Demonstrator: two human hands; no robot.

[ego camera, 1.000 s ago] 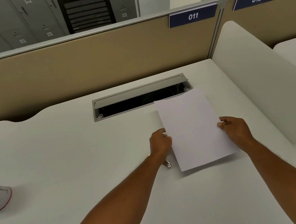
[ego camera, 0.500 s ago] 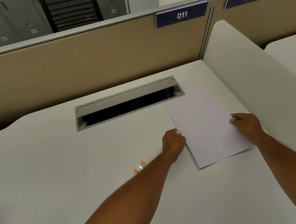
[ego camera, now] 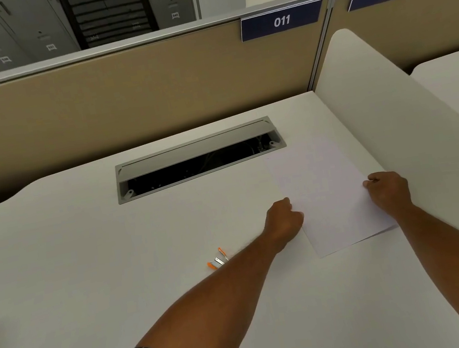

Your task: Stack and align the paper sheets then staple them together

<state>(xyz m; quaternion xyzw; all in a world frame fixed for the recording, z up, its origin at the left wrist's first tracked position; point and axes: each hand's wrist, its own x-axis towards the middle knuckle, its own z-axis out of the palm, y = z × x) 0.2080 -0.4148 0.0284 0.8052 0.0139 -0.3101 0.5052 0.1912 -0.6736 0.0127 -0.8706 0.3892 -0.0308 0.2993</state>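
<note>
White paper sheets (ego camera: 326, 194) lie as one stack on the white desk (ego camera: 87, 271), to the right of centre and turned slightly. My left hand (ego camera: 283, 219) pinches the stack's left edge, fingers curled. At the right edge my right hand (ego camera: 389, 192) grips it the same way. A small orange and silver stapler (ego camera: 217, 260) lies on the desk to the left of my left forearm, partly hidden by it.
A grey cable hatch (ego camera: 198, 157) stands open in the desk just behind the paper. A white side divider (ego camera: 395, 129) rises close on the right. A tan partition (ego camera: 120, 100) with labels 011 and 012 closes the back.
The view has shifted so the paper and both hands sit further right. The stapler came out from under my left wrist. The red and white object at far left left the view.
</note>
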